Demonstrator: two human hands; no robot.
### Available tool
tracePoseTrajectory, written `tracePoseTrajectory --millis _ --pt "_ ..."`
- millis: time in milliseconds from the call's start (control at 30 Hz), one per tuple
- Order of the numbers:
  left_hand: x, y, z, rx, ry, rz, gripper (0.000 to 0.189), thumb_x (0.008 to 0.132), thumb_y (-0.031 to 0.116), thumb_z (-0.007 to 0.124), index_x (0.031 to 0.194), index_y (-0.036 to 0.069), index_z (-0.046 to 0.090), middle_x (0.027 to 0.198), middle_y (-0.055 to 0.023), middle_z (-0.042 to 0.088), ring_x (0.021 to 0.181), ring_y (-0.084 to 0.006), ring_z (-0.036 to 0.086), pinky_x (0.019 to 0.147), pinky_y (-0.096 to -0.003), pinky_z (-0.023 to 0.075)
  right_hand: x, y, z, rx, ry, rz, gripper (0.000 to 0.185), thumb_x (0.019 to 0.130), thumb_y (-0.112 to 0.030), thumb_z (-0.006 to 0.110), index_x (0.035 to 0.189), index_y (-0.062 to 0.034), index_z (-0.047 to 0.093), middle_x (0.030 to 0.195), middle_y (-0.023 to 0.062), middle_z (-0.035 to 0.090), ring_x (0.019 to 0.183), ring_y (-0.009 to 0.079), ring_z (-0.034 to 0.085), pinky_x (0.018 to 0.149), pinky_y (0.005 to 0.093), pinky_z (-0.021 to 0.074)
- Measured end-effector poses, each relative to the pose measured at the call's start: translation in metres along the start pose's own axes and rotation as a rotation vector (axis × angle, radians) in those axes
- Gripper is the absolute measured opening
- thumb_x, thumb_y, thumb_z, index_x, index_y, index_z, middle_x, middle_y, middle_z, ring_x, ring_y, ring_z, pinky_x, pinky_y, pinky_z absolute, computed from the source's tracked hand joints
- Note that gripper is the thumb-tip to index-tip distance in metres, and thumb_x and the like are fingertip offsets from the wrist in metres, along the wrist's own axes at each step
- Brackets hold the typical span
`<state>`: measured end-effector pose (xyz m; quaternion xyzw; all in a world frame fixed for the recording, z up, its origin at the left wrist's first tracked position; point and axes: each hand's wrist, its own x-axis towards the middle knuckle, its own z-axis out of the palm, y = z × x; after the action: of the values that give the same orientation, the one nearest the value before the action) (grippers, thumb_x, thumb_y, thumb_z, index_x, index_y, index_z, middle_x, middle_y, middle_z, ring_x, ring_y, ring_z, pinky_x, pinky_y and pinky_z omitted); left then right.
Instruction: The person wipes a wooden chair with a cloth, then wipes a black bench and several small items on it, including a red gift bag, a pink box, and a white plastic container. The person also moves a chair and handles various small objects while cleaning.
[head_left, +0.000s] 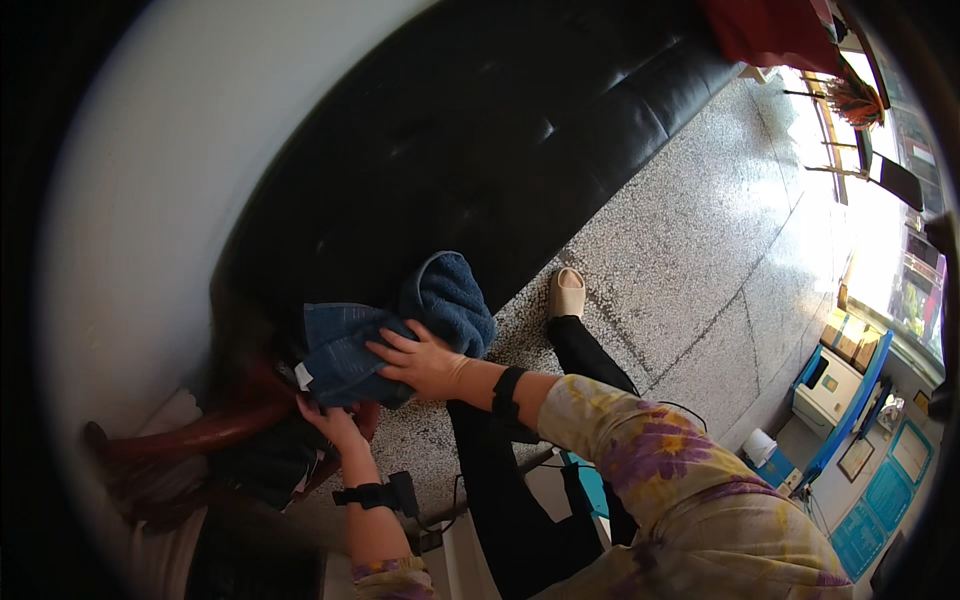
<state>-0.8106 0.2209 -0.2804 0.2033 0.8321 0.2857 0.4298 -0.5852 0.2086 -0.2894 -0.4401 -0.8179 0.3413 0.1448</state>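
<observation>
A blue terry towel (450, 292) lies bunched and partly folded at the near end of a black padded couch (480, 172). A small white tag (303, 376) sticks out from its lower left corner. Flat across the towel's middle rests my right hand (424, 364), fingers spread over the cloth. My left hand (337, 427) is at the towel's lower edge beside the tag, thumb and fingers against the fabric; its fingertips are partly hidden. Both wrists wear black straps.
Close on the left stands a reddish-brown wooden armrest (202, 435), with dark cloth (262, 457) beneath it. A pale wall (165, 187) runs behind the couch. Speckled terrazzo floor (697, 225) lies to the right. Farther off are a white appliance (825, 394) and a white bucket (759, 448).
</observation>
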Motion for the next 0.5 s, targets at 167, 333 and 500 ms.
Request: tracePoseTrajectory --millis 167,333,500 --pt "-0.012 0.078 0.066 0.459 0.082 0.635 0.06 0.09 0.014 0.057 0.142 0.003 0.03 0.147 -0.0221 0.027 0.133 -0.0346 0.032 0.11 -0.0405 0.026 -0.097 0.133 -0.142 -0.347 0.322 0.563 0.056 0.057 -0.041 0.078 0.105 -0.017 0.06 0.141 0.0044 0.04 0.134 0.0294 0.029 0.096 0.0701 0.0246" --pt "-0.031 0.139 0.202 1.039 -0.13 0.937 0.083 0.085 0.063 0.052 0.15 0.025 0.017 0.153 -0.0247 0.007 0.137 -0.0514 0.01 0.105 -0.0656 0.0187 -0.149 0.24 -0.189 -0.386 0.884 1.219 0.077 0.068 -0.047 0.068 0.138 -0.0269 0.042 0.139 0.0138 0.04 0.134 0.0418 0.023 0.095 0.0664 0.0306" --pt "-0.047 0.13 0.28 1.409 -0.221 0.765 0.101 0.08 0.076 0.042 0.15 0.023 -0.007 0.151 -0.0268 -0.014 0.136 -0.0542 -0.008 0.104 -0.0695 0.0074 -0.115 0.163 -0.08 0.106 1.434 1.262 0.09 0.069 -0.029 0.072 0.145 -0.0118 0.028 0.115 0.0395 0.043 0.113 0.0553 0.04 0.097 0.0513 0.0384"
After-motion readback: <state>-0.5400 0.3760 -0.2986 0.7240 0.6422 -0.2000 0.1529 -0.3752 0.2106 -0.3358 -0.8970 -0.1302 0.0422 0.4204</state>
